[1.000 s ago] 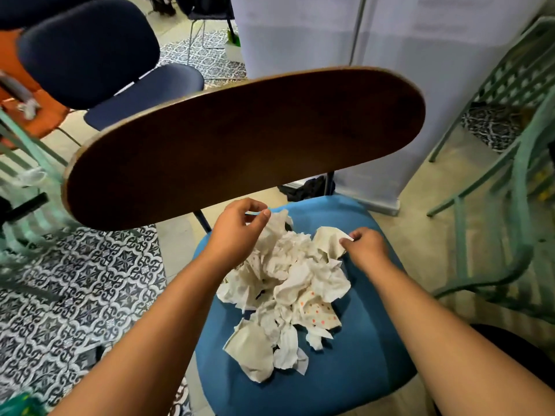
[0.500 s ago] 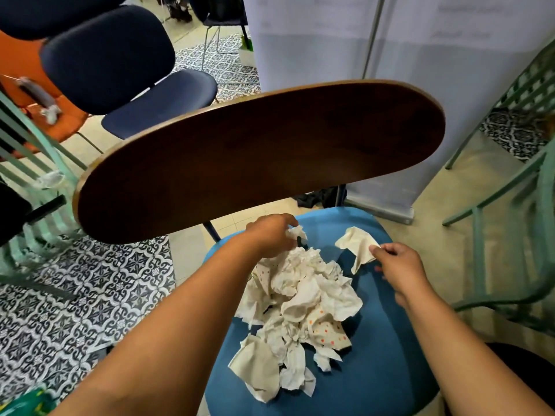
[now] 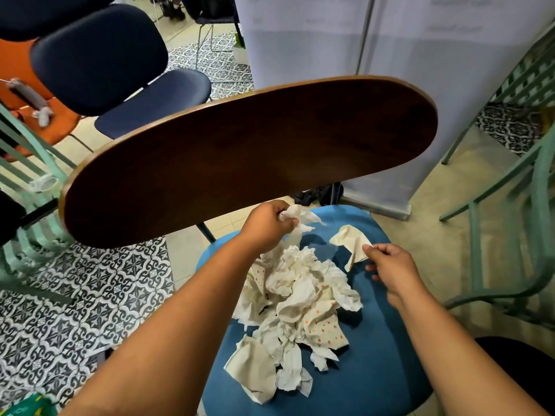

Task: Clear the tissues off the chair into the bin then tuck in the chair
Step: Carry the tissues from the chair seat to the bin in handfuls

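Observation:
A chair with a blue padded seat (image 3: 375,370) and a dark wooden backrest (image 3: 249,157) stands below me. A pile of crumpled white tissues (image 3: 297,307), some with orange dots, lies on the seat. My left hand (image 3: 267,226) is closed on a scrunched white tissue (image 3: 289,213) at the far edge of the pile, just under the backrest. My right hand (image 3: 390,265) pinches the corner of a beige tissue (image 3: 351,243) lifted off the seat to the right of the pile. No bin is in view.
A navy chair (image 3: 120,76) and an orange chair (image 3: 18,94) stand at the upper left. Green metal chair frames (image 3: 510,235) flank both sides. A white banner panel (image 3: 390,55) stands behind the backrest. Patterned tile floor (image 3: 75,295) lies to the left.
My right hand has lifted one beige tissue away from the pile and out to the right. My left hand has closed on a tissue at the pile's far edge.

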The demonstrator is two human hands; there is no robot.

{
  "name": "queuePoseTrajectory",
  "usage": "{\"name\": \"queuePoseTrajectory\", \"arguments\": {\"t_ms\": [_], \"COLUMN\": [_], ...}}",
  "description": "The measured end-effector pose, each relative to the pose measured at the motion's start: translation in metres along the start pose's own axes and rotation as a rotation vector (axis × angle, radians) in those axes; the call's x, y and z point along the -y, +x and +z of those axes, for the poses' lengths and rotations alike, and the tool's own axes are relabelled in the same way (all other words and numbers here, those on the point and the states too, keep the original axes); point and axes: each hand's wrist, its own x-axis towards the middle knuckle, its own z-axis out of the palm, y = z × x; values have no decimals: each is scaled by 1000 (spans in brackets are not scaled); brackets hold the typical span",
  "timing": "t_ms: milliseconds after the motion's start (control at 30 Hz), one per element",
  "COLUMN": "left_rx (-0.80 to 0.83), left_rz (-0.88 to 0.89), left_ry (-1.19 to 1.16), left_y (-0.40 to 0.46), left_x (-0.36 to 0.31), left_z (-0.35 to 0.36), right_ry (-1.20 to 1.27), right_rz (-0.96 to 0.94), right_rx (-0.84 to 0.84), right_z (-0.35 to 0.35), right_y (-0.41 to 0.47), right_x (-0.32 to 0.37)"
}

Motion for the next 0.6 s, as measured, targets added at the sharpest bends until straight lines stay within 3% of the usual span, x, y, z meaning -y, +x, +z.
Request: {"name": "queuePoseTrajectory", "arguments": {"t_ms": [133, 600], "left_rx": [-80, -119], "left_rz": [25, 87], "left_ry": [-105, -296], "left_y": [-7, -24], "left_x": [-7, -10], "left_z": [-3, -12], "right_ry": [30, 132], "right_rz": [20, 40], "right_rx": [-15, -160], "right_z": [-1, -11], "right_y": [-3, -33], "right_x": [2, -5]}}
